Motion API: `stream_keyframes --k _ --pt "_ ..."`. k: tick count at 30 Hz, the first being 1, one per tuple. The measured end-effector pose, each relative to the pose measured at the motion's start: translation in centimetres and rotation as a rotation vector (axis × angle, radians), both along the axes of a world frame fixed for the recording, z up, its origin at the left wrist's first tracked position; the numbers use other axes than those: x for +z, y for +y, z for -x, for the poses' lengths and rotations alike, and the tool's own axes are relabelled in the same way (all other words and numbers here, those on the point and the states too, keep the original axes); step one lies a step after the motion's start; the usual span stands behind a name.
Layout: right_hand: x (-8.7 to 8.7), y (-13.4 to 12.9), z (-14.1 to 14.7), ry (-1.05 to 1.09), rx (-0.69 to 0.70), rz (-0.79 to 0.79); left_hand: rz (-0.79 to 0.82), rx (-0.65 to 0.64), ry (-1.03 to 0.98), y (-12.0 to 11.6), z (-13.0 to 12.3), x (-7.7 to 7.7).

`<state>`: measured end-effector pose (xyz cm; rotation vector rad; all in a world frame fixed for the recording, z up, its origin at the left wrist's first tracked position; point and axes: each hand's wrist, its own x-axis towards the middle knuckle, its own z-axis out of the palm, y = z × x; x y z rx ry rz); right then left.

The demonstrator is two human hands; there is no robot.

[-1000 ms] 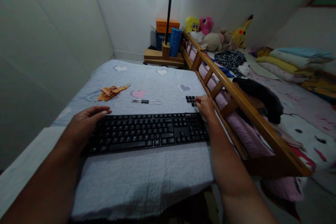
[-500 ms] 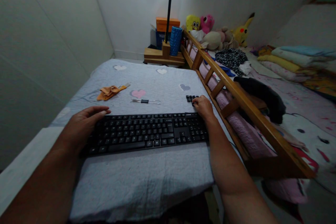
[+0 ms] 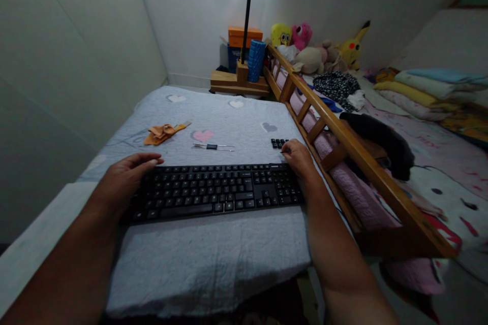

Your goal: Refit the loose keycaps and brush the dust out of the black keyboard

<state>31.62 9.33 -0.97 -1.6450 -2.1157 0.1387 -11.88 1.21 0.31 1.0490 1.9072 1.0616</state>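
Rests the left hand [image 3: 125, 172] at the left end of the black computer keyboard [image 3: 213, 190], covering partly the far left corner. Has there the thumb and forefinger only narrowly apart, with the tips pointing beyond the far edge. Cannot tell whether grasping the keyboard with this grip, because of the lower fingers being hidden.

Reaches with the right hand [image 3: 299, 160] past the far right corner of the keyboard, with the wrist close by the number pad. Brings the fingertips together in a narrow grip at a small dark piece [image 3: 283, 152], too small to name surely. Cannot tell whether holding it or only touching it. Just beyond, shows loose black keycaps [image 3: 275, 142] in short rows, partly hidden by the fingers.

Has the keyboard lying flat across the near part of the quilted cover [image 3: 213, 249], with the space bar on the near side. Farther away on the same cover, shows a wire keycap puller [image 3: 212, 147] with dark handle, apart from the keyboard. To the left of it, shows a crumpled orange cloth [image 3: 160, 133], with a flat brush [image 3: 183, 126] just beside. Along the right side, shows a wooden bed rail [image 3: 335, 129].
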Motion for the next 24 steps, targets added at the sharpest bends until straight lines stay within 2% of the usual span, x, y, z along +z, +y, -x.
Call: stream_keyframes --k 6,10,17,24 --pt "2.4 -2.4 0.8 0.141 0.028 0.008 0.017 0.014 -0.007 -0.2 -0.4 0.5" --pt "3.1 -4.6 0.8 0.252 0.014 0.061 0.017 -0.008 0.037 0.0 -0.1 0.3" --pt "1.9 -7.1 0.4 0.430 0.058 0.133 -0.024 -0.014 0.051 0.1 0.0 0.1" --pt "0.9 -7.8 0.3 0.440 0.130 0.169 0.027 -0.006 0.035 -0.1 0.1 0.0"
